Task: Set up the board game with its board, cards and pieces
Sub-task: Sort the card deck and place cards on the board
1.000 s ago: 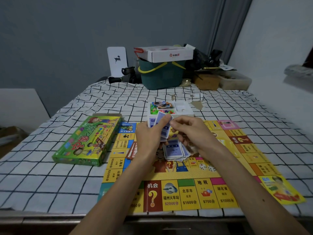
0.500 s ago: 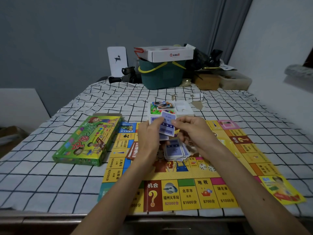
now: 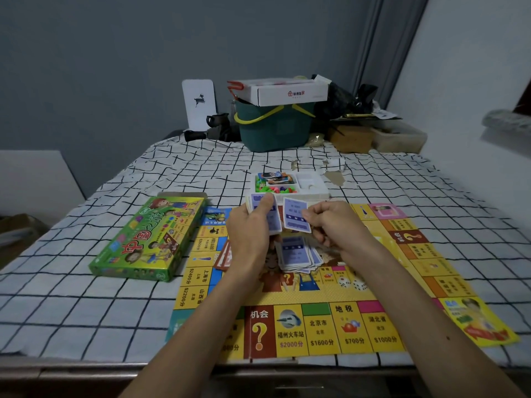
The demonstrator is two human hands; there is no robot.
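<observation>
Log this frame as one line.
left hand: holds card stack | right hand: pinches single card | card pile: on board | step: sorting cards

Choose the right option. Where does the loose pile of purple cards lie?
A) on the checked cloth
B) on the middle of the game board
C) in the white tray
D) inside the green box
B: the pile of purple cards rests on the yellow middle of the game board.

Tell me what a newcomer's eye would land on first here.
The bright yellow game board fills the foreground, with both hands above its middle. The left hand holds a stack of blue cards, and the right hand pinches a single card beside it. Left of the board lies the green game box.
</observation>
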